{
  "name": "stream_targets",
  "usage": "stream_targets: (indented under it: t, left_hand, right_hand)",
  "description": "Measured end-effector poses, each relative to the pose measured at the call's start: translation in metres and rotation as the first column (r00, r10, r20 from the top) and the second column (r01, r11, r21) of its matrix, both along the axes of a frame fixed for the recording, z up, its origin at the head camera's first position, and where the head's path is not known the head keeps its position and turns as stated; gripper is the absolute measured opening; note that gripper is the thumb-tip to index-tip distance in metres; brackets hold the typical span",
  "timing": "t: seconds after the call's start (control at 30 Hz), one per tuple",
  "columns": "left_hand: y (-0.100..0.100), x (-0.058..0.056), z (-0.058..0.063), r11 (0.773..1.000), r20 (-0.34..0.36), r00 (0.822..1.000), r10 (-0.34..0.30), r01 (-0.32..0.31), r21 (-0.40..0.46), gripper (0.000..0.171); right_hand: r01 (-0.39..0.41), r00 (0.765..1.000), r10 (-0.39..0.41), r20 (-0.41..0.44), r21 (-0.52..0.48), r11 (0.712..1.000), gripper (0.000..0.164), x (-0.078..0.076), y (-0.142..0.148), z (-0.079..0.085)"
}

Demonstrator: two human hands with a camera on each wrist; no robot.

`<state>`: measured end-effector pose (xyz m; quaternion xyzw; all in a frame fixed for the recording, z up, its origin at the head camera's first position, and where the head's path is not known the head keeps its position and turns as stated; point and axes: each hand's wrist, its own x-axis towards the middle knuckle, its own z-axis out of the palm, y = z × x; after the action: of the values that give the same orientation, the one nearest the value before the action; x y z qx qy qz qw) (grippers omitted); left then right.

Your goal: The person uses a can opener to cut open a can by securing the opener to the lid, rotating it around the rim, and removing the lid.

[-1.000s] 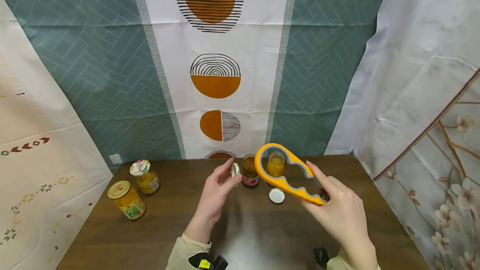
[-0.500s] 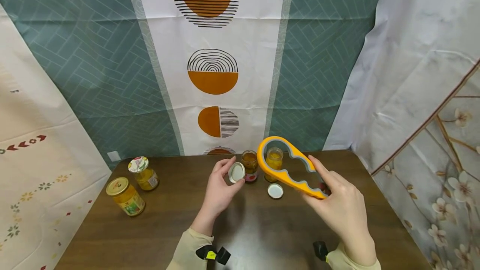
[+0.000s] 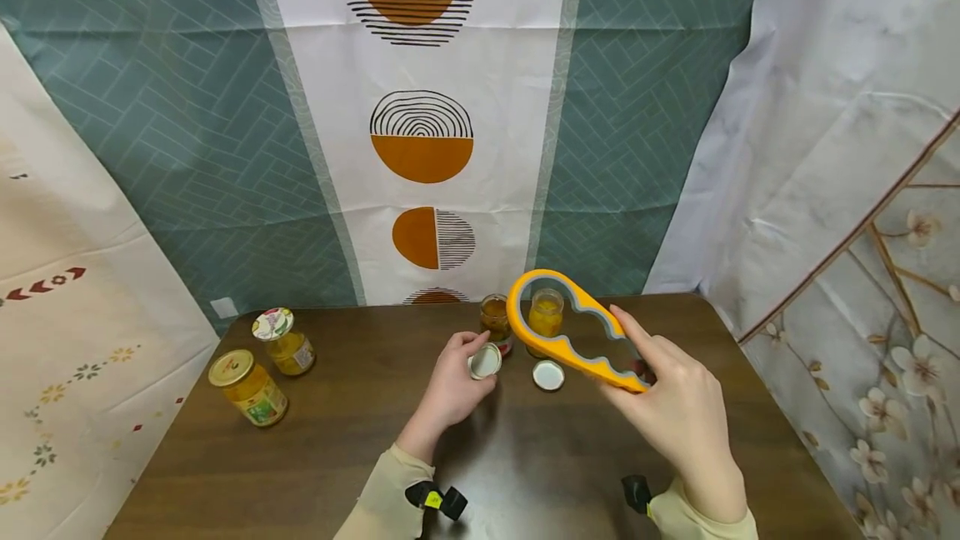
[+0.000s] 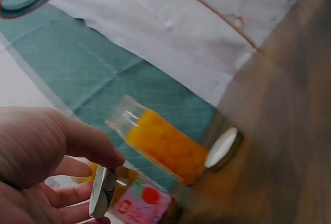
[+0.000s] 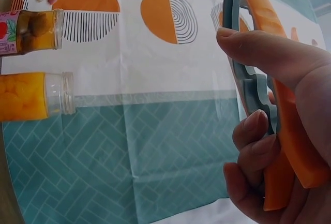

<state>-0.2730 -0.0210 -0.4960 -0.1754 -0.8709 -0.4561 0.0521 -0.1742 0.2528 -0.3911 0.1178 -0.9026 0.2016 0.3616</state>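
Observation:
Between thumb and fingers my left hand (image 3: 453,383) pinches a jar lid (image 3: 485,361), its pale inside showing, just in front of an uncapped jar with a pink label (image 4: 142,203). My right hand (image 3: 675,394) grips an orange jar opener (image 3: 558,348) with grey wavy inner edges, held up above the table. Behind the opener's loop stands a second uncapped jar, filled with orange fruit (image 4: 166,146). A second lid (image 3: 548,375) lies on the table in front of that jar, white inside up.
Two capped jars stand at the left of the brown table (image 3: 337,457): one with a gold lid (image 3: 248,388), one with a patterned lid (image 3: 285,342). Patterned cloths (image 3: 630,107) hang behind the table and at both sides.
My left hand has moved down and to the right with the lid, turning it so its inside shows. The right hand with the jar opener has barely moved.

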Motion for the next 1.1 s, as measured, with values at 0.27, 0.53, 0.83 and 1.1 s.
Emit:
stream_targets:
  t: [0.27, 0.53, 0.83, 1.1]
  left_hand:
    - [0.013, -0.003, -0.023, 0.996, 0.051, 0.998, -0.032, 0.036, -0.084, 0.062]
    - [0.020, -0.008, -0.046, 0.994, 0.041, 0.999, -0.005, 0.009, -0.106, 0.049]
    - [0.024, -0.013, -0.058, 0.995, -0.013, 1.000, 0.021, -0.022, -0.102, 0.050]
    - [0.028, -0.011, -0.063, 0.993, -0.022, 0.998, 0.052, -0.054, -0.108, 0.049]
  right_hand:
    - [-0.013, 1.000, 0.013, 0.010, 0.004, 1.000, 0.081, -0.001, 0.000, 0.001]
    - [-0.026, 1.000, 0.026, 0.013, 0.008, 1.000, 0.082, -0.004, 0.001, 0.001]
    - [-0.040, 0.999, 0.040, 0.001, 0.011, 0.999, 0.081, -0.006, 0.002, 0.002]
    - [-0.031, 0.999, 0.031, 0.014, 0.013, 0.999, 0.082, -0.003, 0.004, -0.001]
